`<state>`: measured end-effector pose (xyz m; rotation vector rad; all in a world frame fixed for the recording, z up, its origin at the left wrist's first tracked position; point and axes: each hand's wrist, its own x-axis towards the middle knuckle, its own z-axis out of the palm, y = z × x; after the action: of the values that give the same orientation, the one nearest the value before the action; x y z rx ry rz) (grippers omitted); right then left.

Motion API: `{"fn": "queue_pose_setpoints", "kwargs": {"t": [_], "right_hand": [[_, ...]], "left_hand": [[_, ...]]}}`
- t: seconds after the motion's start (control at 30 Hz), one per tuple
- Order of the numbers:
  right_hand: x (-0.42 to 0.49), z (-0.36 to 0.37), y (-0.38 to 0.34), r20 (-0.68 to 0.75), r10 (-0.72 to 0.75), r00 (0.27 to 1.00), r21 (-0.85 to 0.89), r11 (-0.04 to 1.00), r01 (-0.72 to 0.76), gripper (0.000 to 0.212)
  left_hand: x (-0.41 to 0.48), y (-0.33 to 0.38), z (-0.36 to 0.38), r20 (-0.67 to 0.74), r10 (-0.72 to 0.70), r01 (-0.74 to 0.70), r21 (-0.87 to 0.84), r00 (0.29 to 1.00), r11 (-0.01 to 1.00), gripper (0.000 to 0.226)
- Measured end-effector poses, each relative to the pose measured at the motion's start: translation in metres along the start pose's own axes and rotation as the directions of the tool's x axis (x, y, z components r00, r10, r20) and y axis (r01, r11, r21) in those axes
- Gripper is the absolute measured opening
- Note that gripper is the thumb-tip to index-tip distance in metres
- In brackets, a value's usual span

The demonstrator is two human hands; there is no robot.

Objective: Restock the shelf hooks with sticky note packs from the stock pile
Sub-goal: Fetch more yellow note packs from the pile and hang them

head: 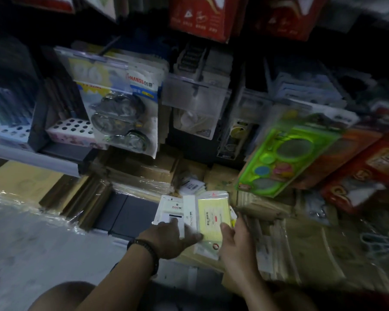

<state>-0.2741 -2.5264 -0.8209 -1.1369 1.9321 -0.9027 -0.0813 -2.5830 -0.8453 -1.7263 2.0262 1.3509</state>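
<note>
A yellow sticky note pack [213, 215] in a clear sleeve lies low in the middle, on top of wrapped cardboard stock. My right hand [235, 241] grips its right edge, thumb on its face. Beside it on the left lie white packs [173, 211]. My left hand [173, 237] rests on them, fingers stretched toward the yellow pack's lower left corner. Above, shelf hooks [195, 85] carry hanging packs behind clear label holders.
Tape dispenser packs [124, 108] hang at upper left. A green stencil pack [285, 158] leans at right beside red packets [368, 167]. Plastic-wrapped brown bundles [301, 250] fill the lower right. A plastic-covered surface [20, 232] spreads at lower left. Red boxes [200, 16] sit overhead.
</note>
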Motion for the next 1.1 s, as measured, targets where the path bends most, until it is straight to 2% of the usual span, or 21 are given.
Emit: {"fn": "queue_pose_setpoints", "kwargs": {"t": [0.07, 0.13, 0.17, 0.2, 0.23, 0.3, 0.33, 0.47, 0.57, 0.67, 0.73, 0.83, 0.97, 1.1], "right_hand": [[-0.006, -0.004, 0.004, -0.053, 0.057, 0.997, 0.176, 0.983, -0.047, 0.016], [-0.013, -0.007, -0.002, -0.025, 0.107, 0.994, 0.406, 0.91, -0.088, 0.019], [-0.02, -0.009, -0.006, 0.011, 0.138, 0.99, 0.525, 0.842, -0.123, 0.019], [-0.027, -0.012, -0.009, 0.044, 0.171, 0.984, 0.606, 0.779, -0.162, 0.019], [-0.036, -0.015, -0.01, 0.066, 0.196, 0.978, 0.664, 0.723, -0.19, 0.017], [-0.054, -0.023, -0.009, 0.084, 0.204, 0.975, 0.704, 0.681, -0.203, 0.017], [-0.063, -0.028, -0.008, 0.088, 0.197, 0.976, 0.69, 0.695, -0.202, 0.019], [-0.094, -0.058, -0.014, 0.112, 0.095, 0.989, 0.645, 0.75, -0.145, 0.033], [-0.095, -0.093, -0.034, 0.003, -0.023, 1.0, 0.519, 0.855, 0.018, 0.05], [-0.099, -0.126, -0.069, 0.065, -0.219, 0.974, 0.346, 0.92, 0.184, 0.043], [-0.11, -0.142, -0.097, 0.118, -0.339, 0.933, 0.289, 0.911, 0.295, 0.036], [-0.124, -0.162, -0.135, 0.088, -0.424, 0.901, 0.307, 0.873, 0.38, 0.038], [-0.134, -0.184, -0.184, -0.026, -0.489, 0.872, 0.35, 0.813, 0.466, 0.041], [-0.144, -0.21, -0.239, -0.101, -0.529, 0.842, 0.436, 0.738, 0.516, 0.04]], "left_hand": [[-0.012, 0.006, 0.007, 0.001, 0.04, -0.04, -0.06, 0.999, 0.997, 0.111], [-0.035, 0.027, 0.008, 0.029, 0.133, -0.122, -0.245, 0.991, 0.962, 0.065], [-0.045, 0.037, 0.01, 0.029, 0.17, -0.145, -0.397, 0.985, 0.906, 0.041], [-0.056, 0.047, 0.011, 0.027, 0.187, -0.142, -0.551, 0.982, 0.823, 0.03], [-0.066, 0.052, 0.012, 0.02, 0.191, -0.125, -0.69, 0.981, 0.713, 0.029], [-0.086, 0.056, 0.015, 0.019, 0.227, -0.103, -0.851, 0.974, 0.515, 0.037], [-0.094, 0.056, 0.017, 0.006, 0.227, -0.106, -0.872, 0.974, 0.479, 0.039], [-0.133, 0.061, 0.033, -0.083, 0.164, -0.148, -0.888, 0.983, 0.436, 0.042], [-0.162, 0.064, 0.039, -0.24, 0.101, -0.26, -0.864, 0.966, 0.432, 0.042], [-0.195, 0.076, 0.02, -0.34, 0.14, -0.367, -0.827, 0.93, 0.426, 0.045], [-0.219, 0.091, -0.003, -0.398, 0.173, -0.433, -0.79, 0.901, 0.435, 0.053], [-0.246, 0.114, -0.032, -0.527, 0.153, -0.536, -0.728, 0.836, 0.428, 0.053], [-0.285, 0.148, -0.069, -0.621, 0.106, -0.62, -0.723, 0.776, 0.303, 0.037], [-0.325, 0.17, -0.114, -0.668, 0.212, -0.697, -0.646, 0.713, 0.31, 0.02]]}}
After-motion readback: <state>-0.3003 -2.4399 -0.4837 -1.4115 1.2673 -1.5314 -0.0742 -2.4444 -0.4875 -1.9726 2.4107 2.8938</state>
